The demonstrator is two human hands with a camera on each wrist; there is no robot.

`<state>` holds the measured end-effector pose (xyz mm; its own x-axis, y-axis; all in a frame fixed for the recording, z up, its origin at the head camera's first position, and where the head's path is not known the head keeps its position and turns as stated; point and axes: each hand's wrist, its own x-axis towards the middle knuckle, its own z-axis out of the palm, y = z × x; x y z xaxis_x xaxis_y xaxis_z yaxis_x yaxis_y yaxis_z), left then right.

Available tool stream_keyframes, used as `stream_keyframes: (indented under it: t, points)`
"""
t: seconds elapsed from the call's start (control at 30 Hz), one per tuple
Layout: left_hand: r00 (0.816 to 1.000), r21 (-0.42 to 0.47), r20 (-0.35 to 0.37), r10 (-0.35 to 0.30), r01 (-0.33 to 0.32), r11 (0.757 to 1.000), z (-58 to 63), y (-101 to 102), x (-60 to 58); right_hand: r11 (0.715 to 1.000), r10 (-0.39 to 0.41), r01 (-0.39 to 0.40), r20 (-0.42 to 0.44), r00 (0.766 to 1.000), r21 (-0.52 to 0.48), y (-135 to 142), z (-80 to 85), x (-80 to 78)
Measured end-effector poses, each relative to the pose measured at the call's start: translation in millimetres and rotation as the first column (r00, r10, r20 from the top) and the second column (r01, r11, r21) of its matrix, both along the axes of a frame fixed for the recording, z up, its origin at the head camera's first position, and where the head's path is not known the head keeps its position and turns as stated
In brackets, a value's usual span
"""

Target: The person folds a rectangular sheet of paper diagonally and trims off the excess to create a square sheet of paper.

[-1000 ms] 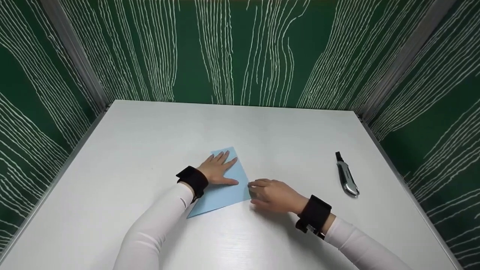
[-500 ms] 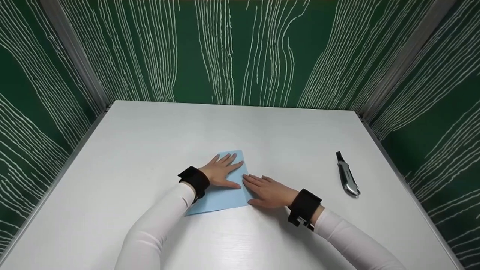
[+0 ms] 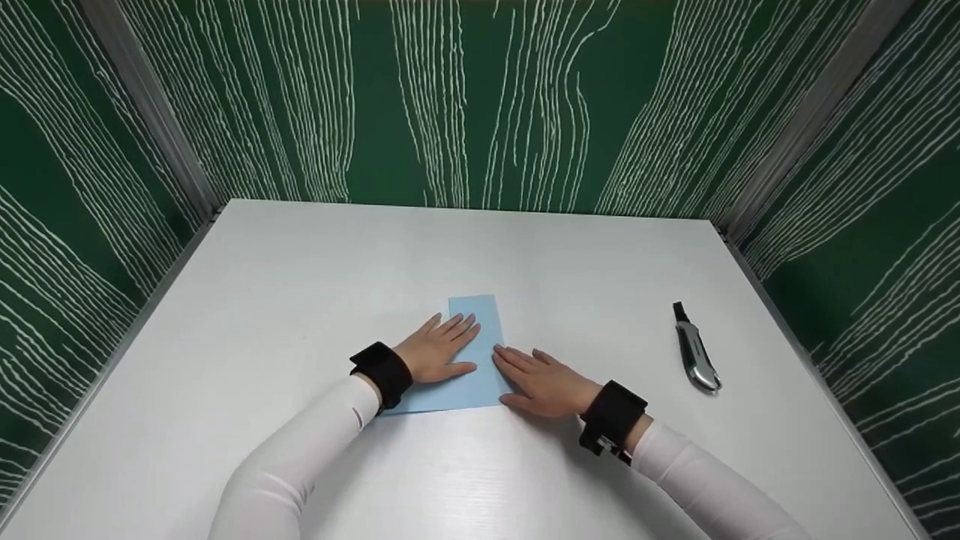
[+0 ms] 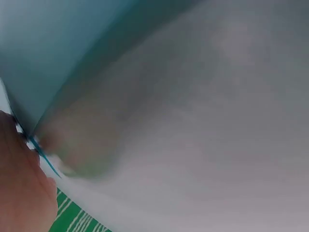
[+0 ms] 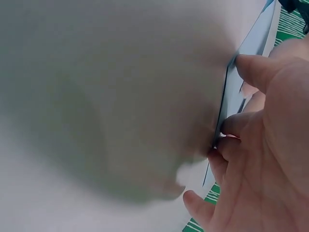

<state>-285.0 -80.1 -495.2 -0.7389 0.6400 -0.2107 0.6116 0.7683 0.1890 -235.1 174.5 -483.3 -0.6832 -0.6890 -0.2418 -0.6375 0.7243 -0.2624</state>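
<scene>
A folded sheet of light blue paper (image 3: 480, 390) lies on the white tabletop in front of me, its right edge running away from me. My left hand (image 3: 435, 351) rests on top of it with fingers spread and the thumb pointing right. On the paper's right edge, my right hand (image 3: 544, 382) touches with extended fingertips and thumb. The right wrist view shows the fingers and thumb of that hand along the paper's thin edge (image 5: 251, 43). In the left wrist view, a blue paper flap (image 4: 53, 43) stands slightly off the table, beside part of my left hand (image 4: 21, 179).
A grey and black utility knife (image 3: 697, 356) lies on the right part of the white table (image 3: 337, 262). Green walls with wavy white lines (image 3: 427, 112) stand around the table's back and sides. Black bands (image 3: 384, 373) circle both wrists.
The paper has turned, its far end going right and its near edge now almost level. My right fingers have gone from bent to extended along its right edge; the left hand stays on top.
</scene>
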Motion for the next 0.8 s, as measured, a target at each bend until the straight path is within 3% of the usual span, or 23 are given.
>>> stream_keyframes:
  t: [0.2,0.43,0.67,0.8]
  points:
    - [1.0,0.01,0.01,-0.016,0.016,1.0,0.9,-2,5.0,0.999,-0.043,0.043,0.014,0.999,-0.001,5,1.3,1.8]
    - [1.0,0.004,-0.002,-0.031,0.031,1.0,-5.4,0,1.3,0.997,-0.072,0.073,0.019,0.997,-0.024,5,-3.5,4.4]
    - [0.999,0.002,-0.003,-0.042,0.042,0.999,-8.7,-1,-2.4,0.981,-0.107,0.104,-0.007,0.994,-0.164,12,-5.8,-1.0]
    - [0.999,0.016,-0.007,-0.045,0.045,0.999,-9.2,-3,-3.2,0.945,-0.211,0.191,-0.05,0.976,-0.266,22,-4.4,-8.7]
